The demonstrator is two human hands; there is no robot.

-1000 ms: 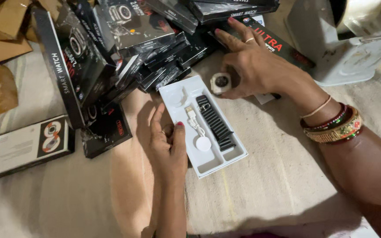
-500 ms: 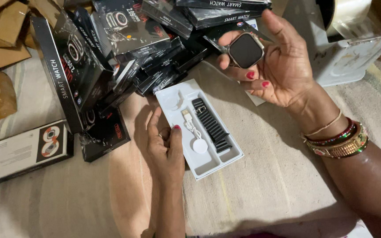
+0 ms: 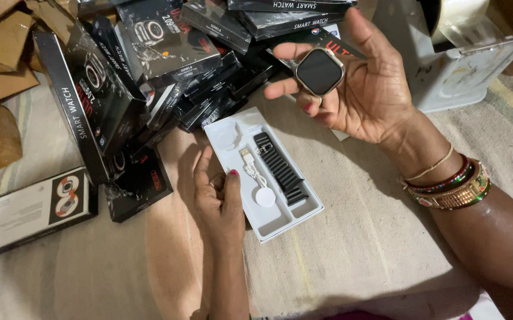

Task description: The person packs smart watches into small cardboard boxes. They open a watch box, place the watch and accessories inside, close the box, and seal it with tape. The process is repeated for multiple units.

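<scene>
Nearest, left hand (image 3: 218, 198) flat on the beige cloth surface (image 3: 357, 237), fingers loosely spread, touching the white plastic tray (image 3: 280, 222) with black ribbed strap (image 3: 278, 168) and white charging cable (image 3: 256, 178). Farther, right hand (image 3: 357, 83) half-curled, fingertips pinching a square gold-rimmed black-faced watch body (image 3: 319, 72) before stacked black cardboard boxes (image 3: 150, 65).

Strap (image 3: 280, 168) and charger (image 3: 263, 196) lie in tray (image 3: 280, 220), boxes (image 3: 150, 71) behind it.

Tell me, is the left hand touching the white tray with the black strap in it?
Touching. The head view shows the left hand resting against the long left edge of the white tray, thumb on its rim, with no gap between them.
</scene>
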